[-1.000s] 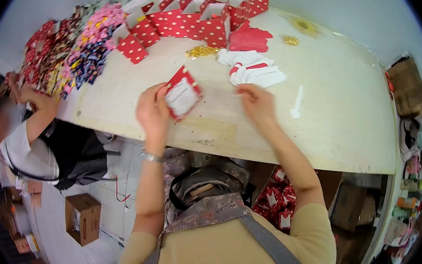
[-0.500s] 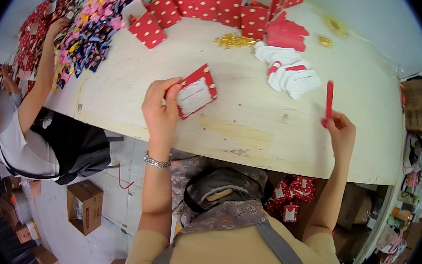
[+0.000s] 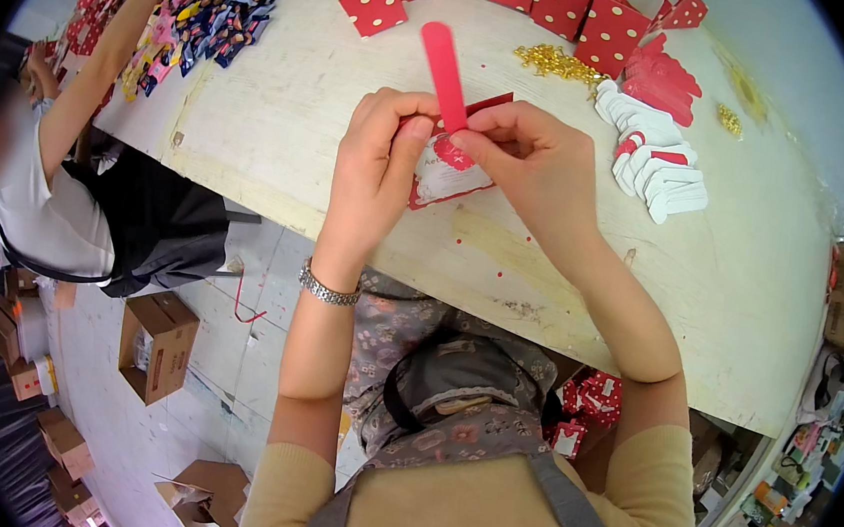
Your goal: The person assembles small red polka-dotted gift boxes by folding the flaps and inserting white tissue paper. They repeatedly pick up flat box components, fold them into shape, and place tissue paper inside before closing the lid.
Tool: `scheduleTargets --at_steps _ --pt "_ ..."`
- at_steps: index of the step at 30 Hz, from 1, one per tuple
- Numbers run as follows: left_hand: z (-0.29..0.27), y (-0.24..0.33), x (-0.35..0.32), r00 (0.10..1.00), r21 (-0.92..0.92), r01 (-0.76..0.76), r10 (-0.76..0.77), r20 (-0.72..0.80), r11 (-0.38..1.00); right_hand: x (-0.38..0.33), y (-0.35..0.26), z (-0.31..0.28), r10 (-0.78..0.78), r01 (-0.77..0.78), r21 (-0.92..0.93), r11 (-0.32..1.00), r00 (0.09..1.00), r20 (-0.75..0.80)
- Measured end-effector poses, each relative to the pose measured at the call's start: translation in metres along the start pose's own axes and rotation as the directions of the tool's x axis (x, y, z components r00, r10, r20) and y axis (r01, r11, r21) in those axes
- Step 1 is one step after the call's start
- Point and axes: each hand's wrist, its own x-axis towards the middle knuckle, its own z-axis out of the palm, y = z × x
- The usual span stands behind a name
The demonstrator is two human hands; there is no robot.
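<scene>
Red strip (image 3: 446,63) sits pinched between both hands above the near half of the worktop (image 3: 761,293), just over a small red-and-white card (image 3: 447,170). Right hand (image 3: 541,164) has thumb and forefinger closed on the strip's lower end; left hand (image 3: 378,164) has fingers curled shut on the card's left edge and the same end of the strip. Looks held that way so strip and card stay lined up at one spot while both are off the surface. Strip's long axis runs away from the person, free rounded end pointing to the far side, leaning slightly left. Card lies roughly flat under the fingers, mostly hidden. White cutout stack (image 3: 657,164) is to the right, red dotted bags (image 3: 565,0) along the far edge, gold bits (image 3: 557,63) near them. Another person's arm (image 3: 98,65) reaches in at far left.
</scene>
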Motion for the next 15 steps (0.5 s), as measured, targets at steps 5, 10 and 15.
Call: scheduleTargets --at_steps 5,10,15 --pt "0.009 -0.007 -0.006 0.994 0.031 -0.006 0.009 -0.108 1.0 0.001 0.007 -0.003 -0.211 0.209 -0.201 0.957 0.977 0.014" --pt "0.016 -0.017 -0.005 0.964 0.144 -0.156 0.183 -0.193 0.977 0.033 0.041 -0.066 -0.369 0.211 -0.633 0.745 0.921 -0.128" --pt "0.016 -0.014 -0.008 0.976 0.148 -0.148 0.168 -0.138 0.978 0.053 0.094 -0.132 -0.367 0.265 -0.891 0.368 0.922 0.123"
